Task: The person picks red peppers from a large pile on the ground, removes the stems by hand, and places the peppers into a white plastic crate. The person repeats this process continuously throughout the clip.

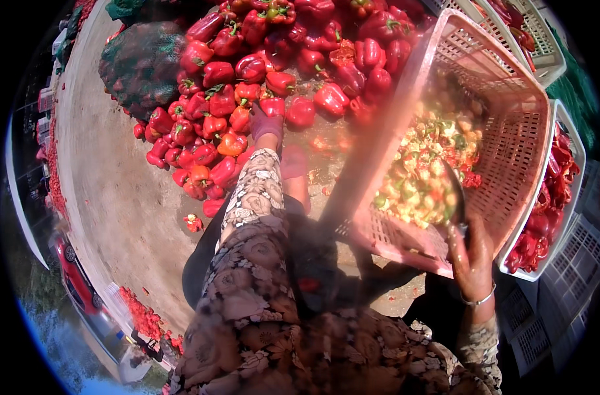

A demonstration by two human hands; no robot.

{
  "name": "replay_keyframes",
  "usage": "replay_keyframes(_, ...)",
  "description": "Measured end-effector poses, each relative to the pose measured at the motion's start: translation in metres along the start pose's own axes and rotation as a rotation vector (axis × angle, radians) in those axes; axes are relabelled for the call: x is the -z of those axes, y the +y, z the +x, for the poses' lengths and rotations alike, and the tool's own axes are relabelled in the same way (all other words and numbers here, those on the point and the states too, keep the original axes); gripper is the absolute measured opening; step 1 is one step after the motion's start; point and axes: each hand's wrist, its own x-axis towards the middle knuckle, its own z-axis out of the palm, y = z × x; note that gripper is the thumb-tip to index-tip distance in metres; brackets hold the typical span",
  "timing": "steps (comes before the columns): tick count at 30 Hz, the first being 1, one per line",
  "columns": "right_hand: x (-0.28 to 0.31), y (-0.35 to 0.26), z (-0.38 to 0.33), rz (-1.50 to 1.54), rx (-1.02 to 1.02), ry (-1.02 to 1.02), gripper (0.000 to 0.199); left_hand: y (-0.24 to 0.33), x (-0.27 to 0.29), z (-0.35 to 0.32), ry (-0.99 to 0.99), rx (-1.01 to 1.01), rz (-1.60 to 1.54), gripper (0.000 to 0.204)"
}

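My left hand [267,124], in a purple glove, reaches out to the near edge of a heap of red bell peppers [224,102]. Its fingers close around one red bell pepper [272,106]; part of the grip is hidden. On the other side, my bare right hand [472,260] grips a tool with a dark, curved metal blade [456,191]. It is over the near edge of a pink plastic crate [520,141]. Pale pepper cores and seeds [425,171] with red bits lie inside that tilted crate. The tool's handle is mostly hidden by my fingers.
A green mesh sack [144,69] stands behind the heap on the left. White crates [510,260] of red pepper pieces [548,210] flank the pink crate. One small pepper scrap [193,222] lies on the concrete ground [122,164]. A red car [78,273] is far left.
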Motion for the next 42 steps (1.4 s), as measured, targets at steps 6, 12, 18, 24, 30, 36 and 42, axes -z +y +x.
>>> replay_keyframes(6,-0.016,0.007,0.018,-0.112,0.070,-0.015,0.024,0.005,-0.016,0.030,-0.092,0.091,0.103,0.116)
replay_keyframes(12,-0.022,0.006,0.015,-0.106,0.154,0.001,0.028,-0.011,-0.007,0.022,-0.207,-0.021,-0.602,0.095)
replay_keyframes(18,-0.025,-0.005,0.000,-0.019,0.167,-0.037,0.028,0.003,0.042,0.012,-0.876,0.123,-1.541,0.038)
replay_keyframes(24,-0.027,-0.019,-0.018,0.193,0.370,0.137,0.027,0.126,0.135,-0.143,-1.132,-0.360,-1.320,0.051)
replay_keyframes(30,-0.010,-0.034,-0.044,0.210,0.548,0.289,0.043,0.168,0.183,-0.276,-0.837,-0.695,-1.039,0.069)
replay_keyframes(36,0.011,-0.040,-0.057,0.231,0.415,0.342,0.018,0.192,0.178,-0.322,-0.748,-0.806,-1.090,0.073)
replay_keyframes(42,0.001,-0.033,-0.038,0.058,0.359,0.452,0.018,0.203,0.149,-0.324,-0.708,-0.698,-1.214,0.055)
